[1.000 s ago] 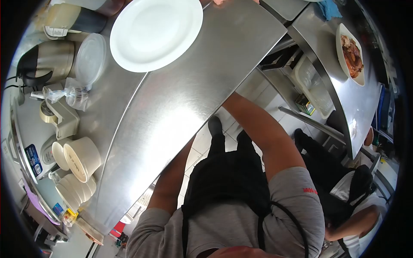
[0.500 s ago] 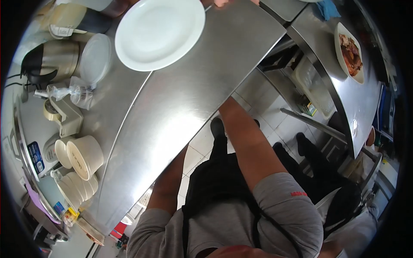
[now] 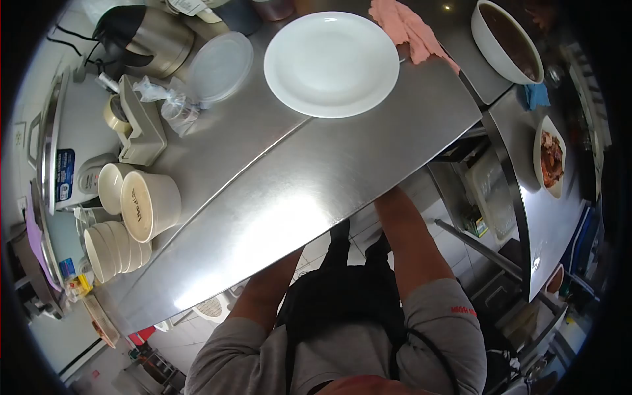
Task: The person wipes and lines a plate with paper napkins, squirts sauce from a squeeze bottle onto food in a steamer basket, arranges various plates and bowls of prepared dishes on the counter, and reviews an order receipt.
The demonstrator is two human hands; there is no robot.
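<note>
Both forearms reach forward beneath the front edge of the steel counter point(image 3: 283, 217). The counter top hides my left hand and my right hand, so what they hold or touch does not show. Above them on the counter lies a large white plate point(image 3: 331, 64) with nothing on it. A pink cloth point(image 3: 411, 29) is bunched just right of the plate. To its left lies a round translucent lid point(image 3: 221, 67), beside a knotted clear plastic bag point(image 3: 176, 108).
Paper tubs point(image 3: 153, 207), a tape dispenser point(image 3: 141, 128) and a steel jug point(image 3: 155, 43) line the left side. On the right stand a bowl of dark liquid point(image 3: 507, 43), a blue cloth point(image 3: 537, 96) and a dish of cooked meat point(image 3: 552, 158). Below is an open shelf with a tray point(image 3: 490, 191).
My view has turned and shifted, bringing the pink cloth and the bowl of dark liquid into sight. Both forearms still reach under the counter edge. Another person's dark-clothed legs, earlier at right, are mostly hidden.
</note>
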